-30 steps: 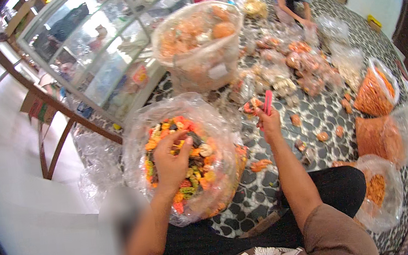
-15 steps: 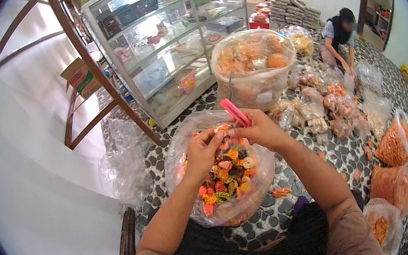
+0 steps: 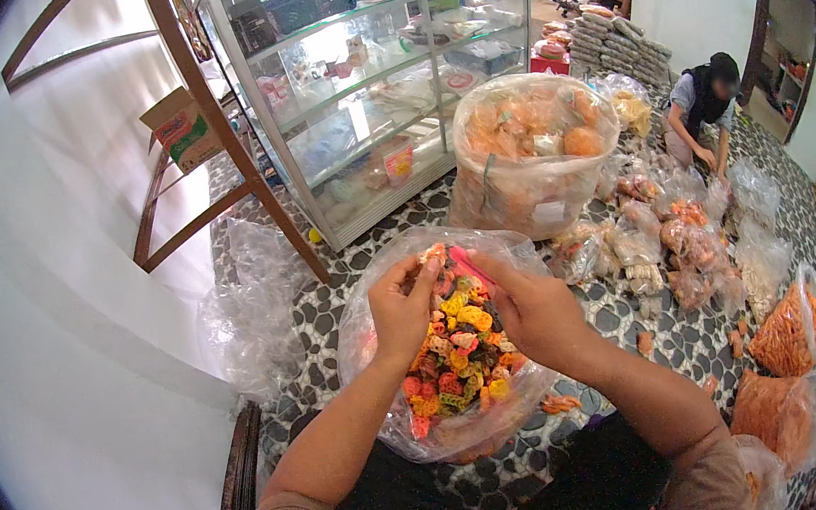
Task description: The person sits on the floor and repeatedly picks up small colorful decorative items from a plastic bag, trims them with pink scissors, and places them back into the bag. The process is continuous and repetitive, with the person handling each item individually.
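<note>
My left hand (image 3: 404, 306) is closed, thumb and fingers pinching a small orange-red piece (image 3: 435, 252) above a large clear plastic bag. My right hand (image 3: 537, 309) is closed around a slim pink tool (image 3: 471, 267), whose far end points up and left; its exact kind is not clear. Both hands are over the wide-mouthed plastic bag (image 3: 368, 330), which stands on the floor before me. Inside lie many small curled, cracker-like pieces (image 3: 460, 355) in red, orange, yellow, green and dark brown. My fingers partly cover the bag's far side.
A tall clear sack (image 3: 502, 194) of orange goods stands beyond the bag. Glass shelves (image 3: 351, 110) rise behind. Filled bags (image 3: 693, 243) cover the floor at right, near a crouching person (image 3: 694, 112). Orange-filled bags (image 3: 785, 338) line the near right; crumpled plastic (image 3: 254, 313) lies left.
The pink tool has tipped down toward the bag, and my right hand has lowered and moved slightly right. My left hand keeps its pinch. The whole view has shifted a little.
</note>
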Available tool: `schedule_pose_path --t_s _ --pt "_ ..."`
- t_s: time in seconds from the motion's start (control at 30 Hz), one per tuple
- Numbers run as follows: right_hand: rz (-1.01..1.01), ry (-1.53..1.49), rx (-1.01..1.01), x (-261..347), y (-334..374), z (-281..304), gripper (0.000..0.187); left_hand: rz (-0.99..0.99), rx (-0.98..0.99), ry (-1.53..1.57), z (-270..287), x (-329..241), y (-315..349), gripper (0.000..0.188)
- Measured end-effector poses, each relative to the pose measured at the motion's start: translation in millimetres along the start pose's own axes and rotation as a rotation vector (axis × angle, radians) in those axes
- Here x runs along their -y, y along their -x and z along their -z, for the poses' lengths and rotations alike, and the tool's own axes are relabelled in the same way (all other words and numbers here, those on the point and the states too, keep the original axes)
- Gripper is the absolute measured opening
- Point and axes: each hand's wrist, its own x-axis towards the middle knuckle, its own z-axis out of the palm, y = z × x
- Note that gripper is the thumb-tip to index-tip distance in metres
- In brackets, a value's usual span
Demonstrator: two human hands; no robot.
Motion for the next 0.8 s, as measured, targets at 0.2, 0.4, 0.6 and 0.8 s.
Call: schedule_pose_path --t_s 0.2,0.4,0.6,0.8 --pt "0.043 0.089 0.007 -1.2 -3.7 -14.8 0.058 -0.089 -0.073 0.05 -4.9 4.9 1.5 0.022" --pt "-0.008 0.124 0.152 10.1 8.5 -15.8 0.068 -0.092 -0.183 -0.015 0.7 7.9 -1.2 0.024" --pt "-0.049 0.124 0.204 21.4 11.2 -4.3 0.064 -0.146 -0.221 -0.01 -1.6 10.7 -1.5 0.025" --pt "-0.177 0.034 0.076 22.4 7.3 3.7 0.037 -0.021 -0.224 0.092 2.7 0.6 -4.8 0.023"
